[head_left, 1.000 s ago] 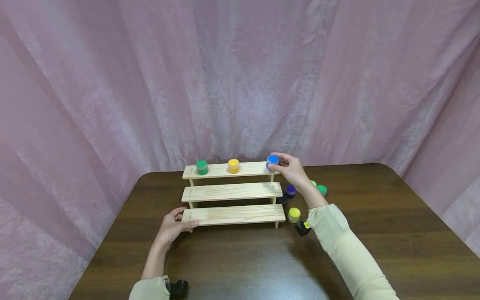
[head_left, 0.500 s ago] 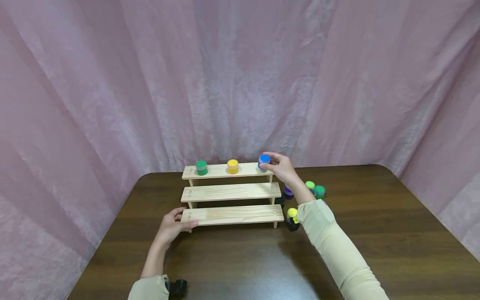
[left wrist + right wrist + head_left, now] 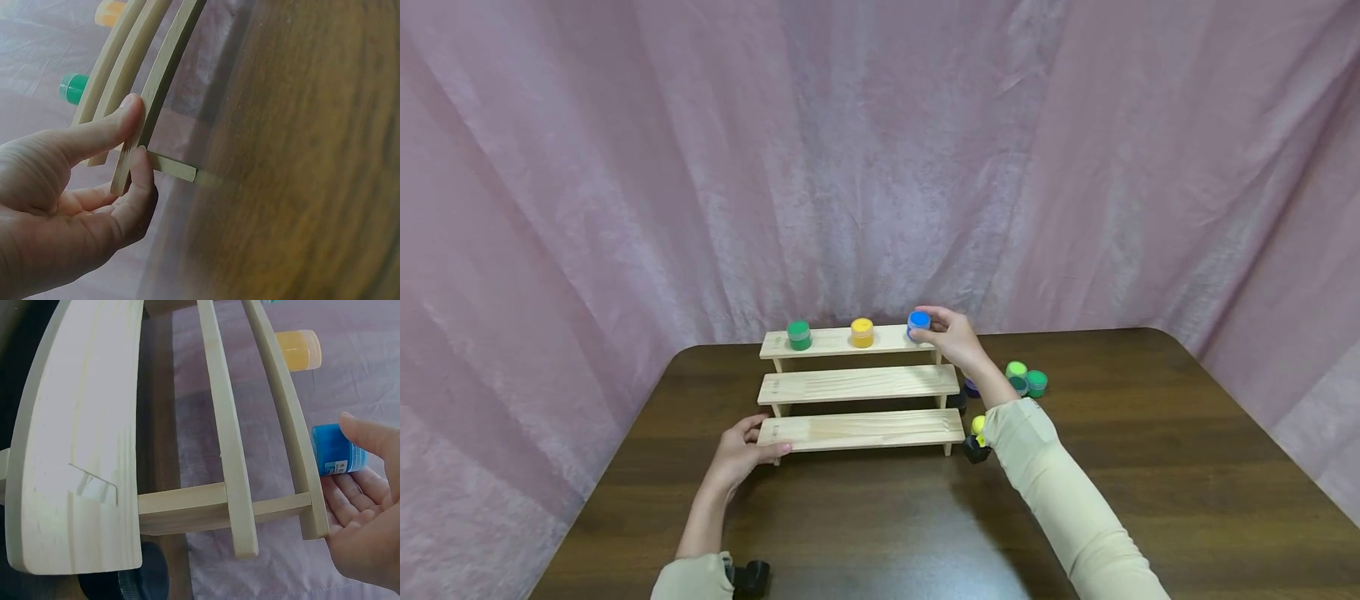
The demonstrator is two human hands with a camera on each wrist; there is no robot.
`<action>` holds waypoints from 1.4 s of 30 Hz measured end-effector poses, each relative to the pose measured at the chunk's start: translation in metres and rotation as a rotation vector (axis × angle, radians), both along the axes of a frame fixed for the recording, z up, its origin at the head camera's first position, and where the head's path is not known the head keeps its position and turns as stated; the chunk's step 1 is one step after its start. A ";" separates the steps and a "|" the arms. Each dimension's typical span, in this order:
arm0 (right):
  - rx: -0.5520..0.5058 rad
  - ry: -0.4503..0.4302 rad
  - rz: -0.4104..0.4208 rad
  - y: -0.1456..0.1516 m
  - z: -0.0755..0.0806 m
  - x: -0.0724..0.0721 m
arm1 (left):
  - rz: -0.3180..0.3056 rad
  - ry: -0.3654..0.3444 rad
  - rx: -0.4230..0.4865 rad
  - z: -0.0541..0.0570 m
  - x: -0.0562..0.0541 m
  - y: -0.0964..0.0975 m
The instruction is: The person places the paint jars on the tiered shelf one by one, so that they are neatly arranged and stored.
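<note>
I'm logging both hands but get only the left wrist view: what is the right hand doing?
Observer: The right hand holds a blue jar near the right end of the wooden stand's top shelf.
Operator: Does that jar carry a label?
Observer: Yes, the right wrist view shows a small white label on its side.
Operator: Anything to the right of the stand?
Observer: A cluster of three greenish jars on the table.

A pale three-tier wooden rack [image 3: 857, 384], stepped like stairs, stands upright on its legs in the lower middle of the head view. A squat, lidded blue jar [image 3: 918, 321] is upright at its top right, just right of the frame's centre.
</note>
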State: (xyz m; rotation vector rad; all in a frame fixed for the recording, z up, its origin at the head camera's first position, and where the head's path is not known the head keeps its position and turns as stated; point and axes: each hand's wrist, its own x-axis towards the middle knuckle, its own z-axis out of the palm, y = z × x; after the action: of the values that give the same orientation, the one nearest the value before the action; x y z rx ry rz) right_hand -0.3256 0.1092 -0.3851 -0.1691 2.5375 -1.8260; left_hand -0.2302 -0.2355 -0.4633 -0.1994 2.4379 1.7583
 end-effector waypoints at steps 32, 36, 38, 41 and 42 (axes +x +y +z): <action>0.101 0.023 0.031 0.002 -0.006 0.001 | 0.010 -0.010 -0.011 0.000 -0.001 0.006; 0.077 0.024 0.047 0.004 -0.005 0.001 | 0.011 -0.006 -0.008 0.000 -0.002 0.008; 0.061 0.019 0.050 0.005 -0.005 0.002 | 0.012 -0.008 -0.006 0.000 -0.002 0.008; 0.026 0.015 0.058 0.007 -0.004 0.004 | 0.015 -0.013 -0.004 0.000 -0.002 0.009; 0.014 0.014 0.059 0.008 -0.003 0.005 | 0.015 -0.015 -0.005 0.000 -0.002 0.009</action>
State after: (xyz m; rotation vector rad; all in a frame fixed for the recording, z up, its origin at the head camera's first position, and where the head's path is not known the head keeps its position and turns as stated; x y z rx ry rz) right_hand -0.3208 0.1173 -0.3885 -0.2544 2.5252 -1.7914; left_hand -0.2322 -0.2265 -0.4632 -0.2314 2.4373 1.7503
